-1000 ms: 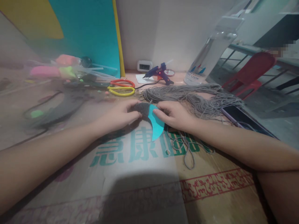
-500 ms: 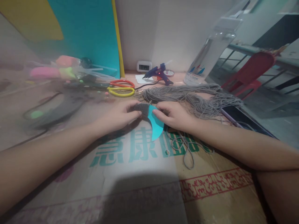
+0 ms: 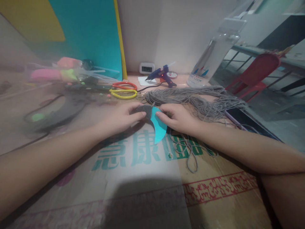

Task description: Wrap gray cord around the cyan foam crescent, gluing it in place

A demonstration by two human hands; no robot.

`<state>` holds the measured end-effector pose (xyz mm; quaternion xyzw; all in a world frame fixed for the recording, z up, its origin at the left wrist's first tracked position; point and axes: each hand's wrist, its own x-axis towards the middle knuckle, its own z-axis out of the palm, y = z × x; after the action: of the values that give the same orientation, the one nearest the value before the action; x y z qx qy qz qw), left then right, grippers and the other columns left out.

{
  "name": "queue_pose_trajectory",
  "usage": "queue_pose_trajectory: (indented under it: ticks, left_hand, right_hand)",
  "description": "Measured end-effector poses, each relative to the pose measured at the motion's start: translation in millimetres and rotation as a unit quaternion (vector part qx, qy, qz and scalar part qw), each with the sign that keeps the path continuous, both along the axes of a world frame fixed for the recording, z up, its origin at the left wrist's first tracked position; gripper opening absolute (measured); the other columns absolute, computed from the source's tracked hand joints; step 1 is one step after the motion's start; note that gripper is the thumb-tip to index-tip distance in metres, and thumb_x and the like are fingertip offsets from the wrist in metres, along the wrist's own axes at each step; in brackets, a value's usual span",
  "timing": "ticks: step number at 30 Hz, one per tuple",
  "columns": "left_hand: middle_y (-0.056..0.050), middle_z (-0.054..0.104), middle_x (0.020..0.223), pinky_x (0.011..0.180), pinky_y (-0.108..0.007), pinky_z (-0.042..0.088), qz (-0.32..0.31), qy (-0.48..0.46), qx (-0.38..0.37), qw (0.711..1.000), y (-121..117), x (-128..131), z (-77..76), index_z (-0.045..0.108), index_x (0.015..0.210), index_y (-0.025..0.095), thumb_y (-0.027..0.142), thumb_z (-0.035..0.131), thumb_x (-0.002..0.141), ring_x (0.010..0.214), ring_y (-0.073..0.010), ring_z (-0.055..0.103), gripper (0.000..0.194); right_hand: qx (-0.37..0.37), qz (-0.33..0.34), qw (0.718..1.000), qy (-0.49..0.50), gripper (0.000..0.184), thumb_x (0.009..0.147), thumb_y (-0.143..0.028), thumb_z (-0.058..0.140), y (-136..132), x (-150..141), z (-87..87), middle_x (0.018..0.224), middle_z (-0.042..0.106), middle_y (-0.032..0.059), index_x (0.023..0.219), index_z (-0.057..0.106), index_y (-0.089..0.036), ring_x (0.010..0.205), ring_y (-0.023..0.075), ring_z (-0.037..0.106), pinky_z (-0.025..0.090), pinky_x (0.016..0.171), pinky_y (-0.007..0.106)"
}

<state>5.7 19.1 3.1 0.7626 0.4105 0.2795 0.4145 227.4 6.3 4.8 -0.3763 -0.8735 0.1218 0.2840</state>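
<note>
Between my hands is a curved crescent piece (image 3: 160,128), bright turquoise on its right part and wrapped in dark grey cord on its left. My left hand (image 3: 127,117) pinches the cord-wrapped part, its thumb lying on the windings. On the turquoise part's upper right edge, my right hand (image 3: 175,116) grips with thumb in front and fingers behind. Loose loops of grey cord (image 3: 190,151) hang down below my right hand onto the cardboard (image 3: 143,187). Behind my hands lies a large bundle of grey cord (image 3: 181,95).
Scissors (image 3: 124,90) with red and yellow handles lie behind my left hand. A glue gun (image 3: 162,75), a small digital clock (image 3: 146,68) and a clear bottle (image 3: 206,60) stand farther back. A phone (image 3: 250,122) lies right; a red chair (image 3: 258,74) stands beyond.
My left thumb has slid slightly to the right along the cord windings. My right hand and the surrounding things look the same.
</note>
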Motion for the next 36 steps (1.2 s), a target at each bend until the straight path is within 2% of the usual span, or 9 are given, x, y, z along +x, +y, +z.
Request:
queue_pose_trajectory:
  ticks: [5, 13, 19, 22, 27, 36]
  left_hand:
    - [0.000, 0.065, 0.077, 0.060, -0.024, 0.042, 0.000, 0.008, 0.008, 1.000, 0.0, 0.6, 0.9, 0.065, 0.089, 0.017, 0.030, 0.054, 0.082, 0.066, -0.0138, 0.055, 0.018]
    - [0.001, 0.063, 0.072, 0.053, -0.023, 0.039, 0.006, 0.009, -0.014, 1.000, 1.3, 0.0, -1.0, 0.063, 0.087, 0.017, 0.027, 0.056, 0.080, 0.060, -0.0125, 0.053, 0.014]
    - [0.000, 0.065, 0.075, 0.055, -0.023, 0.041, 0.000, 0.008, -0.001, 1.000, 2.0, -0.1, -0.4, 0.064, 0.088, 0.018, 0.025, 0.056, 0.078, 0.063, -0.0135, 0.055, 0.014]
    - [0.001, 0.064, 0.074, 0.056, -0.024, 0.041, -0.003, 0.011, -0.012, 1.000, 1.9, -0.3, -0.3, 0.064, 0.088, 0.018, 0.024, 0.058, 0.077, 0.064, -0.0144, 0.057, 0.014]
    - [-0.002, 0.067, 0.083, 0.062, -0.026, 0.045, 0.005, -0.021, -0.037, 0.999, 1.0, 0.1, -2.2, 0.063, 0.090, 0.018, 0.028, 0.058, 0.080, 0.075, -0.0171, 0.061, 0.015]
    - [-0.002, 0.067, 0.083, 0.061, -0.025, 0.045, 0.006, -0.010, -0.022, 1.000, 2.1, 0.5, -1.7, 0.064, 0.088, 0.017, 0.025, 0.057, 0.078, 0.073, -0.0162, 0.060, 0.015]
  right_hand:
    - [0.005, 0.000, 1.000, -0.003, 0.031, 0.093, -0.033, 0.045, 0.4, 0.3, -0.4, 0.061, 0.047, -0.0023, 0.067, 0.048, -0.017, 0.058, 0.0095, 0.045, 0.033, 0.057, 0.022]
    - [0.000, 0.001, 1.000, -0.011, 0.030, 0.092, -0.033, 0.046, 0.3, 0.5, -0.5, 0.062, 0.049, -0.0018, 0.068, 0.049, -0.017, 0.059, 0.0100, 0.045, 0.033, 0.058, 0.023]
    - [0.000, 0.002, 1.000, -0.009, 0.029, 0.092, -0.033, 0.045, -0.4, -0.3, 0.7, 0.061, 0.048, -0.0021, 0.067, 0.048, -0.017, 0.058, 0.0100, 0.044, 0.033, 0.057, 0.023]
    - [-0.001, -0.002, 1.000, -0.008, 0.030, 0.092, -0.034, 0.045, -0.1, 0.0, 0.3, 0.061, 0.048, -0.0021, 0.067, 0.048, -0.018, 0.058, 0.0102, 0.044, 0.033, 0.057, 0.023]
    - [0.004, -0.001, 1.000, -0.005, 0.031, 0.093, -0.034, 0.045, 0.6, 0.9, -1.2, 0.061, 0.047, -0.0024, 0.067, 0.047, -0.017, 0.059, 0.0098, 0.044, 0.033, 0.058, 0.023]
    - [-0.002, 0.004, 1.000, -0.004, 0.029, 0.092, -0.033, 0.046, 0.1, -0.5, -0.2, 0.062, 0.049, -0.0018, 0.068, 0.049, -0.017, 0.059, 0.0104, 0.045, 0.033, 0.057, 0.023]
